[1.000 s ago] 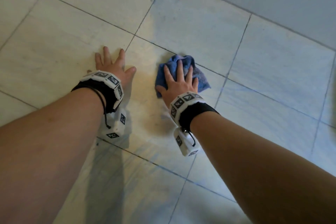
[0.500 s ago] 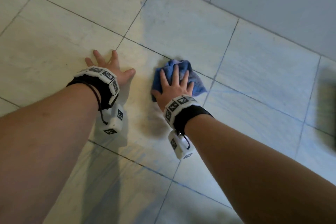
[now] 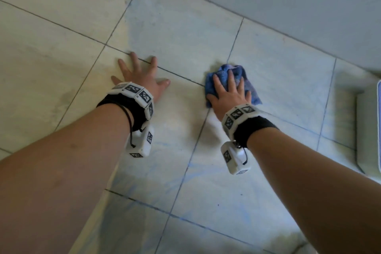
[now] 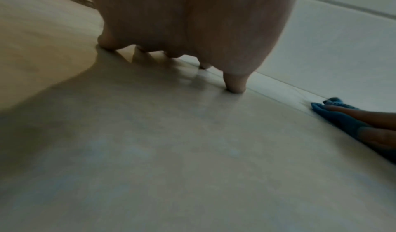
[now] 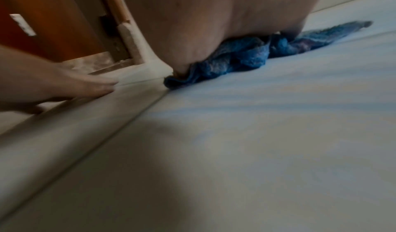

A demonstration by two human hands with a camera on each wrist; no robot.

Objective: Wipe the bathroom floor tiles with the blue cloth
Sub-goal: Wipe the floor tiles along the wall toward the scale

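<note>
The head camera looks steeply down from above at the floor tiles, taking in both forearms and the wall base at the far side. The left wrist camera sits just above the floor, facing forward under the left hand, with the blue cloth at its right edge. The right wrist camera, equally low, looks under the right hand; the left hand shows at its left. All three share the cloth.

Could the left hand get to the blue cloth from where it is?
Probably yes. The left hand lies flat on the floor, apart from the cloth, with only bare tile between them. But the right hand presses on most of the cloth.
</note>
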